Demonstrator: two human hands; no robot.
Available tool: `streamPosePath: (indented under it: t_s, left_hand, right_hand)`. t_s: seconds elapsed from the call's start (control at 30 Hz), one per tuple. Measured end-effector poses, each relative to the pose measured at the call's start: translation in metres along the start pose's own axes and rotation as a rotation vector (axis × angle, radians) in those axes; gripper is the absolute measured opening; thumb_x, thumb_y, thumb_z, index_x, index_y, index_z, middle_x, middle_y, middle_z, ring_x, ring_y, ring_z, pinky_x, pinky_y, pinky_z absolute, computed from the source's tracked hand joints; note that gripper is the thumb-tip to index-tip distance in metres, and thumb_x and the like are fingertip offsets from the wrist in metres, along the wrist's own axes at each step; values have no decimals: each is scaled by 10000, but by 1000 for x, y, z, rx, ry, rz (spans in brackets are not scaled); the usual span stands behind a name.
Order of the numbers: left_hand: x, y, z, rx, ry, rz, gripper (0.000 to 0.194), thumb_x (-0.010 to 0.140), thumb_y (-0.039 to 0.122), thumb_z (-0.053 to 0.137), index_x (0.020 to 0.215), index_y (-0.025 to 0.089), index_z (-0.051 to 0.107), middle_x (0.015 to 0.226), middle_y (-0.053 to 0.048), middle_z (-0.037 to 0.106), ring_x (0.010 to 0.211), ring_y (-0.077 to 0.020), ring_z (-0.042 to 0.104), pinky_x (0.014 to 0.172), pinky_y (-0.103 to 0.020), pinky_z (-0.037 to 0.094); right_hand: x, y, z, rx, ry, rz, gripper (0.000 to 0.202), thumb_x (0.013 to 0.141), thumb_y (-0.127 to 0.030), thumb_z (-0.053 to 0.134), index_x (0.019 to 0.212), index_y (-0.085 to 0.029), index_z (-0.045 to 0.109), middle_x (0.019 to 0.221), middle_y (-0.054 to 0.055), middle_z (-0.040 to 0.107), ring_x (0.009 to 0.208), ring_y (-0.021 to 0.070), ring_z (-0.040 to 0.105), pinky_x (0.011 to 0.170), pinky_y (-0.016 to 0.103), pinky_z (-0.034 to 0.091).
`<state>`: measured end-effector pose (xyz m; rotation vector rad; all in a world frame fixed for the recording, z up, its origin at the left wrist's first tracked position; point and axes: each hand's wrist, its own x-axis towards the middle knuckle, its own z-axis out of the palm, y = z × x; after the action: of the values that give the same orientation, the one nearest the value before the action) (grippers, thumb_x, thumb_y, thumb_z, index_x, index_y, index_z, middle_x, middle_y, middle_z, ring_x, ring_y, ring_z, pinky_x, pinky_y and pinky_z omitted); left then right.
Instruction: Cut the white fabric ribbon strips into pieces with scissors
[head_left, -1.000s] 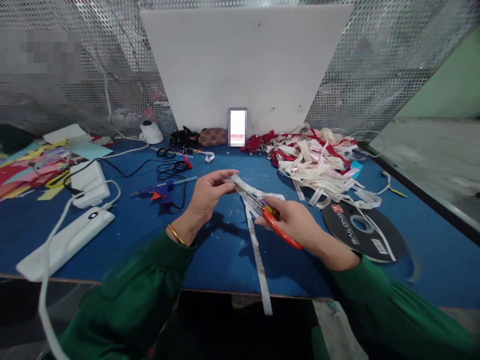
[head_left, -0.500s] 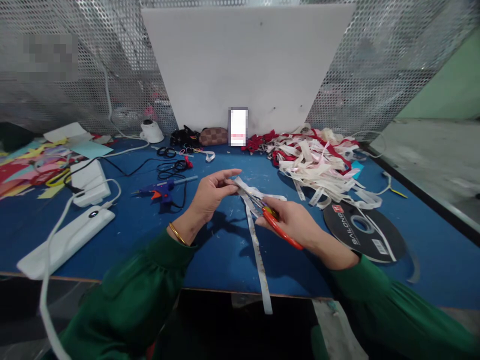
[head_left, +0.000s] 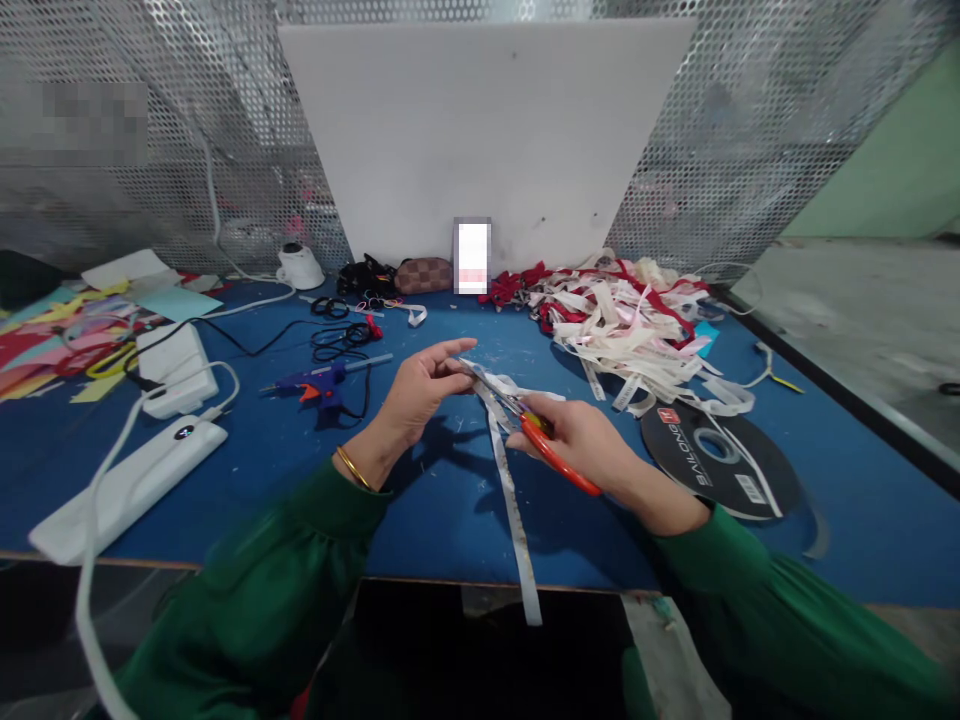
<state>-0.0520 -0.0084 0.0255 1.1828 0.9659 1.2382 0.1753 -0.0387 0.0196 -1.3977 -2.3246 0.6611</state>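
Note:
Red-handled scissors (head_left: 559,456) are in my right hand (head_left: 592,440), their blades pointing up and left toward the fingertips of my left hand (head_left: 420,395). My left hand pinches the end of a white ribbon (head_left: 513,510) between thumb and fingers. One length of the ribbon hangs down over the table's front edge, and another part lies behind the scissors. The blades lie close along the ribbon at my left fingertips; whether they touch it is hard to tell.
A blue glue gun (head_left: 319,385) lies left of my hands, near white power banks (head_left: 131,490) and cables. Paper scraps (head_left: 52,340) cover the far left. A ribbon pile (head_left: 622,320) and black reel (head_left: 720,460) are at right. A phone (head_left: 472,258) stands at the back.
The scissor blades now reach nearer my left fingertips, across the ribbon's end. The view has shifted slightly; both hands otherwise keep nearly the same pose.

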Motion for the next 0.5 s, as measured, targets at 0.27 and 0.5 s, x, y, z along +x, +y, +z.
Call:
streamPosePath:
  t_s: [0.27, 0.5]
  left_hand:
    - [1, -1, -1, 9, 9, -11, 518, 637, 162, 809, 1144, 133, 712, 688, 38, 668, 679, -114, 649, 738, -275, 566]
    - [0, -2, 1, 17, -8, -33, 523, 629, 159, 807, 1144, 137, 720, 713, 24, 687, 701, -125, 657, 752, -286, 558]
  right_hand:
    - [0, 3, 0, 141, -41, -27, 415, 856, -621, 619, 793, -222, 523, 652, -44, 503, 572, 118, 404, 548, 246, 270]
    - [1, 3, 0, 142, -60, 2, 413, 854, -624, 619, 847, -215, 564, 644, -48, 480, 567, 116, 391, 539, 248, 262]
